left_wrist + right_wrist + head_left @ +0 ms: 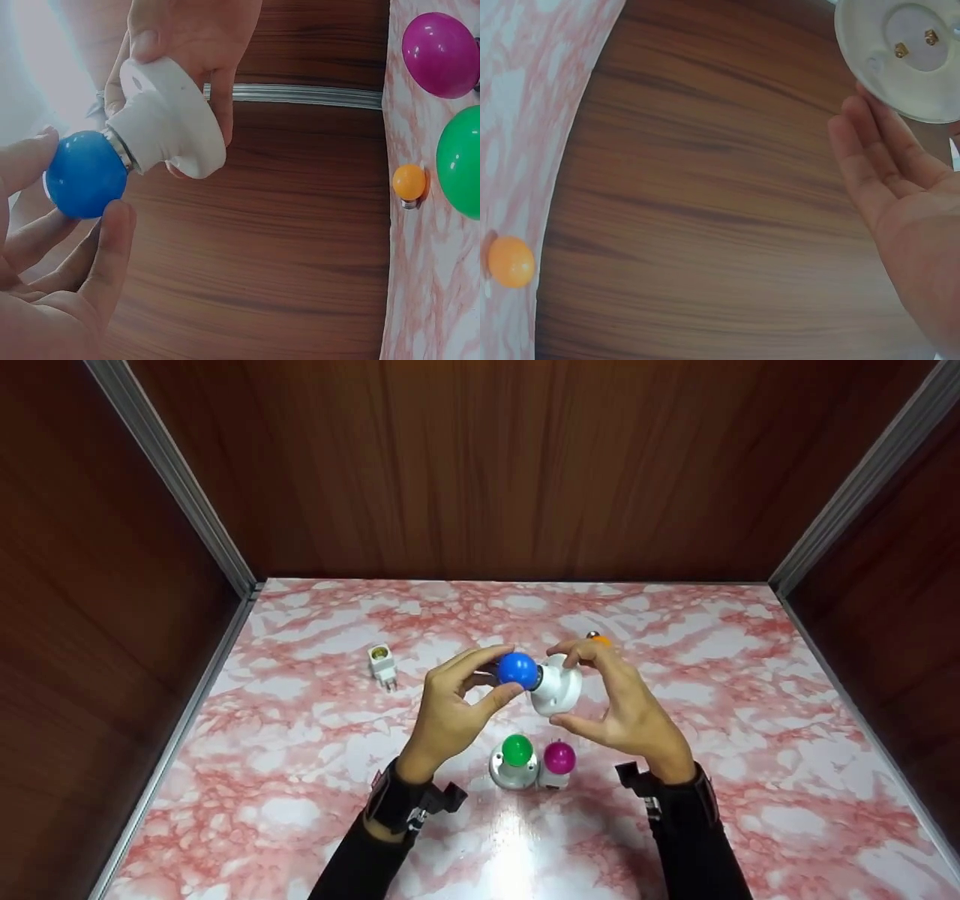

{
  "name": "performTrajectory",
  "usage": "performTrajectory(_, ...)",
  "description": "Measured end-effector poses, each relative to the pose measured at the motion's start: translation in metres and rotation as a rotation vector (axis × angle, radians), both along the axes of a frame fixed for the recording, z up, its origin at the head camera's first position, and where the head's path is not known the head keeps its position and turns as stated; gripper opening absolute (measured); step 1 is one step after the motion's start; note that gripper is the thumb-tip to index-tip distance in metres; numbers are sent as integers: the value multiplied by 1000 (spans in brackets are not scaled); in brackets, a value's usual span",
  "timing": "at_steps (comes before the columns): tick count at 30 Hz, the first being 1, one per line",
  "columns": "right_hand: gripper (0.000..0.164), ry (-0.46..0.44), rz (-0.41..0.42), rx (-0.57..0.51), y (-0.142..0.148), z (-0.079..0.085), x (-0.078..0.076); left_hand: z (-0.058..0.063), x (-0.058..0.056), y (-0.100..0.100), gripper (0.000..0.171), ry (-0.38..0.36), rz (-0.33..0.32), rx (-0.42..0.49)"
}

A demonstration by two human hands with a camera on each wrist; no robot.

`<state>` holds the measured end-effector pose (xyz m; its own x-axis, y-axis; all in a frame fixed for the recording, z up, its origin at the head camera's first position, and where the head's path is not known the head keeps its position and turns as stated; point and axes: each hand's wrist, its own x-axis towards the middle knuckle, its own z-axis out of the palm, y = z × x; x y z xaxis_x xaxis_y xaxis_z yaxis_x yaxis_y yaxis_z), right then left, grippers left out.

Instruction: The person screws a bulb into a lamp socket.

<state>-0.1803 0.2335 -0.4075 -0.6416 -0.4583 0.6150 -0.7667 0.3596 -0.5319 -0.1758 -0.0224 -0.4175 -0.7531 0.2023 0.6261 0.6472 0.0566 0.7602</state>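
Note:
My left hand (452, 706) pinches a round blue light bulb (517, 670) between thumb and fingers. The bulb's metal base (120, 148) sits at the mouth of a white lamp holder (556, 687), part of the metal still showing. My right hand (628, 706) grips the holder's round base by its rim, thumb below and fingers above. Both pieces are held up over the table, tilted sideways. From the right wrist view, the underside of the lamp holder (891, 71) faces the camera, with two brass screws visible.
Below the hands, a green bulb (517, 750) stands in a round white holder, beside a magenta bulb (559, 757) in a white socket. A white plug-in socket adapter (382, 666) lies at left. An orange bulb (409, 182) lies behind my right hand. Wooden panels (510, 472) enclose the table.

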Motion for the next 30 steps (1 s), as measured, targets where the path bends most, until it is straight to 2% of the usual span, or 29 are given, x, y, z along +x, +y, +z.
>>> performTrajectory(4,63,-32,-26,-10,4,-2,1,-1,-2,-5,37,-15,2,11)
performTrajectory(11,61,-74,-74,-49,15,-13,4,0,-6,-18,25,-34,69,-2)
performTrajectory(17,58,-97,-155,-18,37,-23,8,-1,-17,-32,20,-48,112,-10)
performTrajectory(20,53,-121,-213,16,52,-32,11,-1,-24,-41,18,-73,160,-19)
performTrajectory(26,41,-292,-300,158,79,-62,23,-6,-38,-62,19,-151,263,-68)
performTrajectory(30,39,-426,-271,257,90,-85,32,-14,-47,-79,19,-241,298,-89)
